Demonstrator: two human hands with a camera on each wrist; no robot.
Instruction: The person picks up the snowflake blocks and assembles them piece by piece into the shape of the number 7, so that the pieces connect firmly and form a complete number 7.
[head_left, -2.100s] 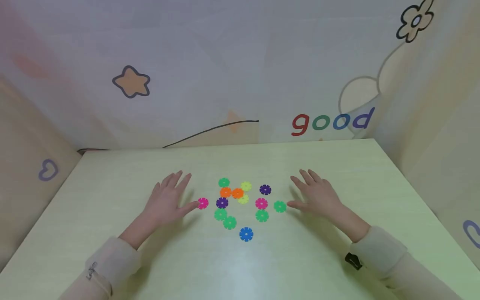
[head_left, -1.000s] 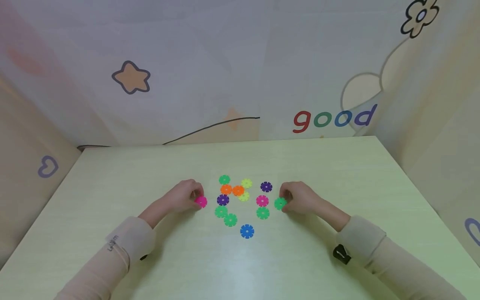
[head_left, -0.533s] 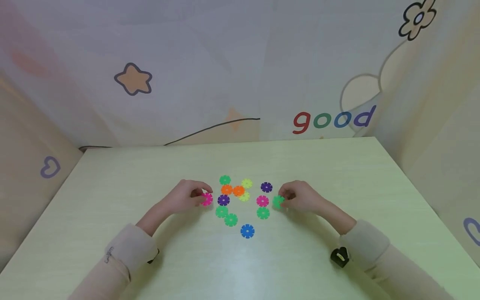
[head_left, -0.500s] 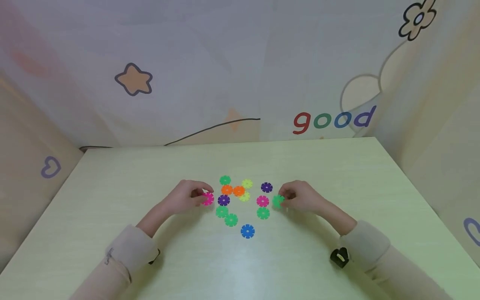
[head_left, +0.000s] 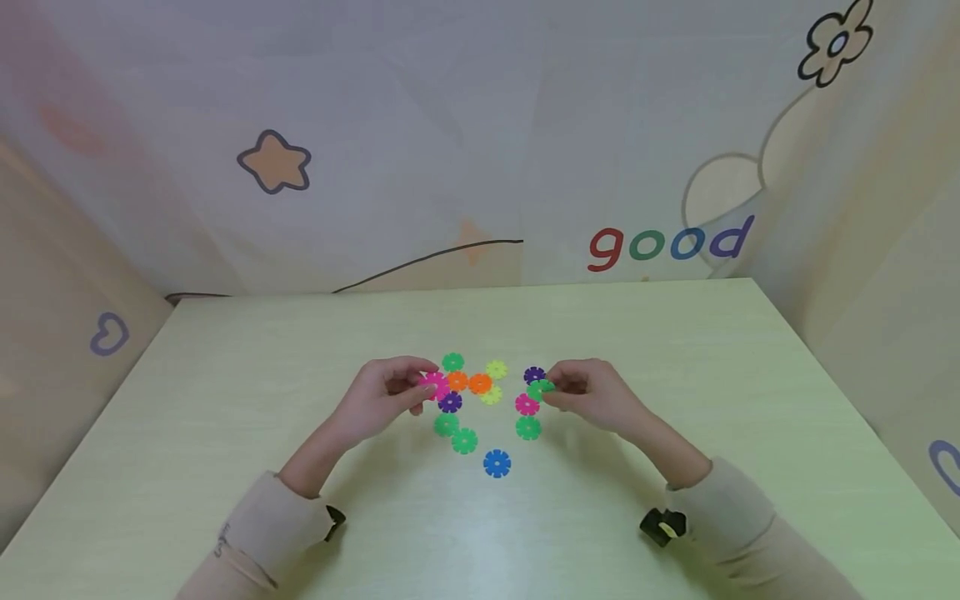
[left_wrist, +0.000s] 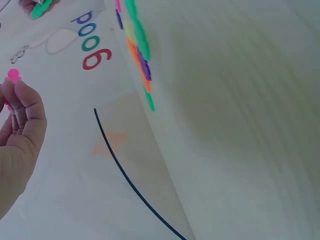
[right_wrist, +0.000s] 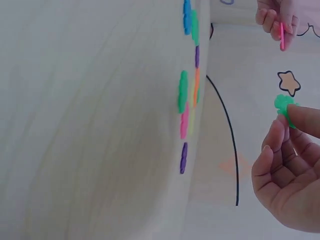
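Beyond the blue disc, I see left hand pinching pink disc, right hand green disc, probably for fine control

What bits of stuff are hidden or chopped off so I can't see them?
Held pink disc: in the head view, the left hand covers part.
Held green disc: in the right wrist view, the right hand covers part.
Nearer yellow disc: in the head view, an orange disc covers part.
Flower drawing: the head view's top edge cuts it.
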